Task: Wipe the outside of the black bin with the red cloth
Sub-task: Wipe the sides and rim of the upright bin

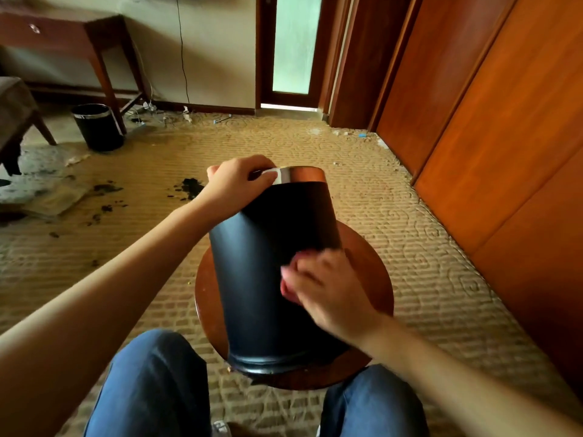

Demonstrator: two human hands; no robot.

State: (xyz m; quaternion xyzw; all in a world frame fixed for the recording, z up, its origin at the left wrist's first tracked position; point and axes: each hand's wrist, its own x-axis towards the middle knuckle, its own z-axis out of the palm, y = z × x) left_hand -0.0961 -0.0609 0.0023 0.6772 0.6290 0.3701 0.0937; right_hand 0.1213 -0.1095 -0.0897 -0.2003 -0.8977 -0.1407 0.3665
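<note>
A black bin with a shiny metal rim lies tilted away from me on a round wooden stool, its base near my knees. My left hand grips the far rim at its left side. My right hand presses the red cloth against the bin's right side wall; the cloth shows only as a blurred pink-red edge under the fingers.
A second black bin stands on the floor at the far left beside a wooden desk. Dark debris lies scattered on the patterned carpet. Wooden wardrobe doors line the right side. My knees in jeans flank the stool.
</note>
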